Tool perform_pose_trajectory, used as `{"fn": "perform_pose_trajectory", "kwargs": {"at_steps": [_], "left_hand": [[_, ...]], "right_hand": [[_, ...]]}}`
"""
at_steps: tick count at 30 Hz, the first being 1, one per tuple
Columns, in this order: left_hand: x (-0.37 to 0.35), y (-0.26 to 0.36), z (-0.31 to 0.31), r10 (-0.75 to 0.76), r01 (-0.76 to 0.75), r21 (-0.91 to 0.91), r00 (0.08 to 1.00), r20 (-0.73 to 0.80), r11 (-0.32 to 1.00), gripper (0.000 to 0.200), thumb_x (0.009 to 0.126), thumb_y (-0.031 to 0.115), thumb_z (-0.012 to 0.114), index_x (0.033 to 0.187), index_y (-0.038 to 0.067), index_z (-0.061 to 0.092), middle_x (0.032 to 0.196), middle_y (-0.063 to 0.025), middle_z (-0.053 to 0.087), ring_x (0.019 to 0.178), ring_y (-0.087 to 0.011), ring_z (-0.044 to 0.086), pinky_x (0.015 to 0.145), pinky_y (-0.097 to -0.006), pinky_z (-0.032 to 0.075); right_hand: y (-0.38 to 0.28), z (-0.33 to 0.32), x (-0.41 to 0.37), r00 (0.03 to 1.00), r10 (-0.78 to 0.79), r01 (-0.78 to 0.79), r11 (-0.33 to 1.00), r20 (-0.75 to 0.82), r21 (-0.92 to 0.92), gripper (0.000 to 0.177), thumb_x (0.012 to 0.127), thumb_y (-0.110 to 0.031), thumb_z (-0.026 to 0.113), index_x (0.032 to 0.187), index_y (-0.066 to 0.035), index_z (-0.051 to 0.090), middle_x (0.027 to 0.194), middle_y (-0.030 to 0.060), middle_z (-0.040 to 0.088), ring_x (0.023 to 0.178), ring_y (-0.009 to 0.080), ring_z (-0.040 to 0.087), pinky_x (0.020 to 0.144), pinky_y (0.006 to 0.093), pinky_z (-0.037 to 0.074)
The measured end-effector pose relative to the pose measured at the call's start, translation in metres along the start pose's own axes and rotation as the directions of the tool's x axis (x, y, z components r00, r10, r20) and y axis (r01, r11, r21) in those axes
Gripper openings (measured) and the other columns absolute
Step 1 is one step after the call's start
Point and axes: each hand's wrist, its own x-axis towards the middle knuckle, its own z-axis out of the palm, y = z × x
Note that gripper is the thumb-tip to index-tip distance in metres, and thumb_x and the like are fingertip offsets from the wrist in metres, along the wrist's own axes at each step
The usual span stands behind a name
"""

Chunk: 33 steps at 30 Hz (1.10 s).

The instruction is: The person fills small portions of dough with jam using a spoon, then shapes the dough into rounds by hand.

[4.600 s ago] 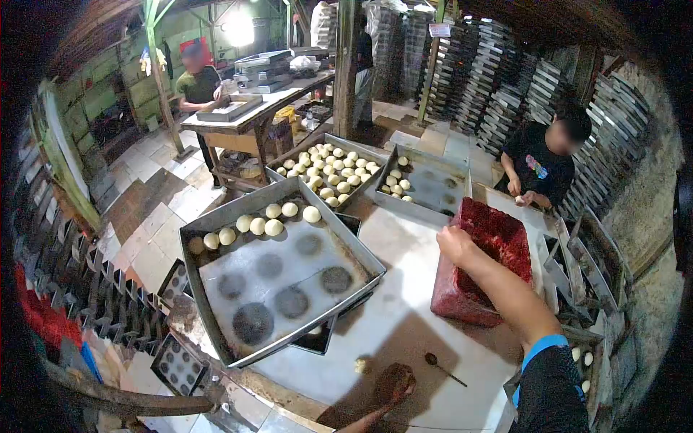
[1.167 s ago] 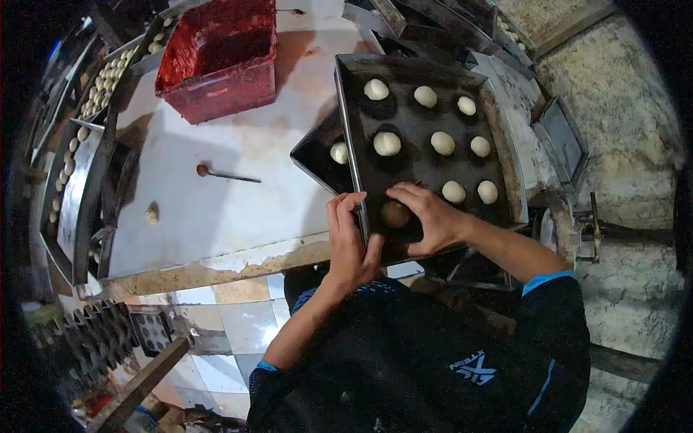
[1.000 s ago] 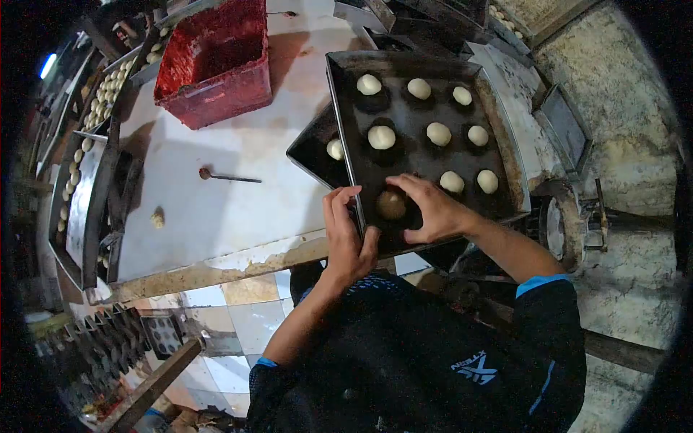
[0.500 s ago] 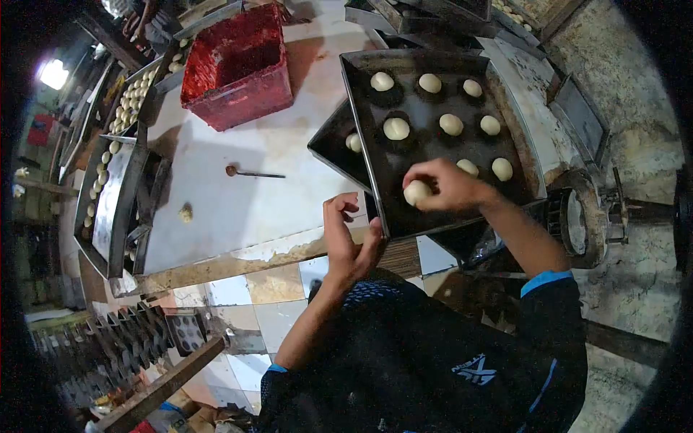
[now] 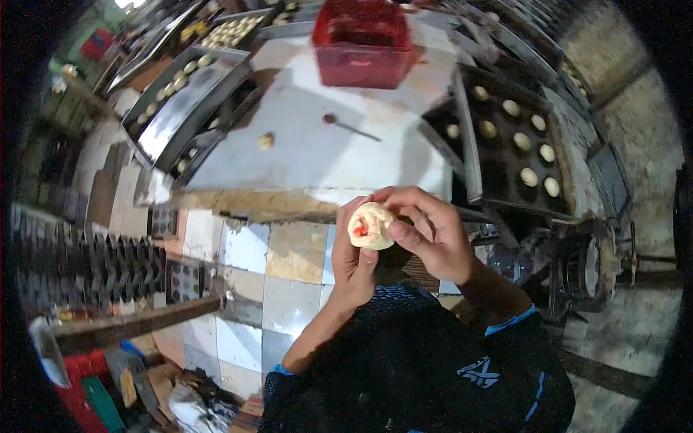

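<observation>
1. Head view: we hold a piece of pale dough point(image 5: 375, 237) between our two hands, in front of the near edge of the white-topped table point(image 5: 303, 162). Red filling point(image 5: 361, 229) shows on the face turned up to us.

2. Our left hand point(image 5: 354, 256) pinches the dough from the left, with the thumb pressed at its lower edge and the fingers behind its upper left side.

3. Our right hand point(image 5: 442, 242) is curled at the other side. Its thumb reaches the dough's right edge, and the index finger arches over the top; we cannot tell how firmly it presses.

4. On the table beyond the hands, we see a red tub point(image 5: 361, 68) with red smears inside. Nearer to us lie a spoon point(image 5: 355, 130) with a dark reddish bowl and, left of it, a small dough scrap point(image 5: 266, 141).

5. Right of these we have a dark baking tray point(image 5: 498, 155) with eight dough balls point(image 5: 522, 141) spaced out in it. Just left of its wall, one more ball sits in a partly covered tray point(image 5: 440, 124).

6. At our left, a metal tray point(image 5: 189, 115) holds a line of balls along its far left side.
</observation>
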Motion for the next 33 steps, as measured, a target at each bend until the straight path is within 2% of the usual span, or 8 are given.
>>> {"fn": "perform_pose_trajectory", "kwargs": {"at_steps": [2,4,15,17,19,21,29,33], "left_hand": [[-0.026,0.021,-0.022,-0.117,0.078,-0.273,0.985,-0.127,0.959,0.062,0.097,0.033,0.053,0.142,-0.004,0.033,0.130,-0.0154,0.045,0.115,-0.0235,0.047,0.100,-0.0358,0.037],[-0.038,0.048,-0.043,-0.146,0.046,-0.512,0.977,-0.158,0.858,0.058,0.097,0.017,0.054,0.144,-0.004,0.027,0.133,-0.0129,0.046,0.119,-0.0205,0.048,0.100,-0.0326,0.039],[-0.100,0.095,-0.134,-0.017,-0.111,-0.434,0.959,-0.282,0.894,0.057,0.093,0.022,0.057,0.140,-0.003,0.036,0.135,-0.0183,0.043,0.125,-0.0280,0.046,0.105,-0.0415,0.037],[-0.101,0.095,-0.144,0.059,-0.144,-0.236,0.941,-0.334,0.961,0.050,0.095,0.031,0.053,0.133,-0.001,0.045,0.129,-0.0186,0.045,0.122,-0.0280,0.046,0.103,-0.0412,0.036],[-0.098,0.106,-0.151,0.193,-0.177,0.087,0.952,-0.239,0.980,0.040,0.095,0.022,0.053,0.125,-0.005,0.053,0.119,-0.0184,0.050,0.109,-0.0259,0.050,0.093,-0.0370,0.041],[-0.090,0.120,-0.149,0.272,-0.229,0.195,0.934,-0.233,0.954,0.038,0.096,0.022,0.051,0.124,-0.004,0.053,0.115,-0.0183,0.052,0.104,-0.0237,0.051,0.089,-0.0350,0.042],[-0.096,0.123,-0.143,-0.064,0.099,0.074,0.921,-0.383,0.992,0.047,0.099,0.035,0.046,0.127,-0.003,0.047,0.120,-0.0145,0.049,0.108,-0.0212,0.050,0.094,-0.0357,0.042],[-0.086,0.116,-0.141,0.227,-0.223,0.044,0.943,-0.244,0.974,0.045,0.101,0.044,0.038,0.117,0.004,0.051,0.118,-0.0165,0.045,0.109,-0.0263,0.048,0.093,-0.0400,0.041]], "right_hand": [[-0.001,0.031,0.002,0.975,-0.219,0.210,0.874,0.031,-0.439,0.028,0.085,-0.019,0.070,0.104,0.001,0.066,0.114,0.0143,0.055,0.097,0.0191,0.059,0.084,0.0295,0.047],[-0.009,0.068,-0.004,0.982,-0.187,0.163,0.918,-0.032,-0.361,0.028,0.085,-0.020,0.069,0.105,0.000,0.067,0.112,0.0142,0.057,0.089,0.0178,0.060,0.078,0.0274,0.048],[-0.044,0.176,-0.002,0.892,-0.422,0.451,0.794,0.166,-0.408,0.020,0.069,0.000,0.080,0.088,-0.002,0.073,0.080,0.0068,0.062,0.066,0.0155,0.060,0.059,0.0256,0.048],[-0.061,0.185,-0.004,0.996,-0.045,0.066,0.957,0.081,-0.281,0.019,0.069,0.001,0.080,0.087,-0.001,0.073,0.079,0.0059,0.062,0.067,0.0156,0.060,0.060,0.0252,0.049],[-0.054,0.183,-0.004,0.986,-0.013,0.047,0.978,0.164,-0.201,0.025,0.069,0.002,0.079,0.093,-0.001,0.072,0.086,0.0079,0.064,0.068,0.0160,0.062,0.062,0.0253,0.050],[-0.041,0.182,-0.004,0.863,-0.395,0.483,0.827,0.314,-0.286,0.036,0.069,0.002,0.078,0.103,-0.002,0.070,0.100,0.0123,0.065,0.071,0.0179,0.065,0.063,0.0250,0.051],[-0.039,0.196,-0.012,0.763,-0.555,0.646,0.642,0.330,-0.413,0.028,0.069,-0.003,0.079,0.095,0.002,0.069,0.103,0.0145,0.064,0.082,0.0250,0.067,0.070,0.0336,0.055],[-0.069,0.185,-0.010,0.951,-0.274,0.308,0.889,0.145,-0.339,0.024,0.071,-0.001,0.076,0.094,-0.003,0.069,0.093,0.0095,0.063,0.072,0.0213,0.065,0.061,0.0291,0.053]]}}
